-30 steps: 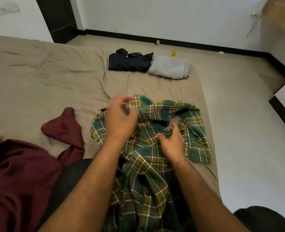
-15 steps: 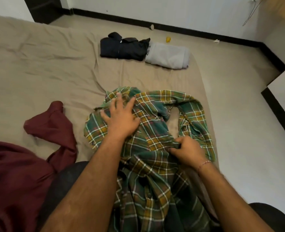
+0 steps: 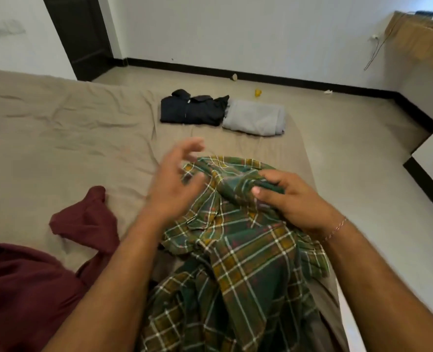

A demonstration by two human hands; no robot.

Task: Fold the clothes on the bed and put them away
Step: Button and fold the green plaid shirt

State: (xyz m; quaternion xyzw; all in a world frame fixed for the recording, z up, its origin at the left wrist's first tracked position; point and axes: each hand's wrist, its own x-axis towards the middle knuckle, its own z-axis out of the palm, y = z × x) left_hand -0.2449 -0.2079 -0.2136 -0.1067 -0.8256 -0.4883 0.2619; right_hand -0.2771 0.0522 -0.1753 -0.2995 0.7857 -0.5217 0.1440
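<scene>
Head view shows the green plaid shirt [image 3: 235, 250] bunched in your lap and spilling onto the bed [image 3: 58, 128]. Your right hand [image 3: 291, 196] pinches a dark fold of it, with the fingers [image 3: 268, 179] curled round the cloth. Your left hand [image 3: 174, 184] was pressing flat on the shirt half a second ago; now it has lifted off, fingers spread and blurry, holding nothing. So I think you are still hunting for the collar or an edge, and the folding has not begun. Left of your left fingers lies the dark red garment [image 3: 32, 275], not folded. Far past your fingers, two folded pieces wait: a black one [image 3: 192, 110] touching a grey one [image 3: 256, 118].
</scene>
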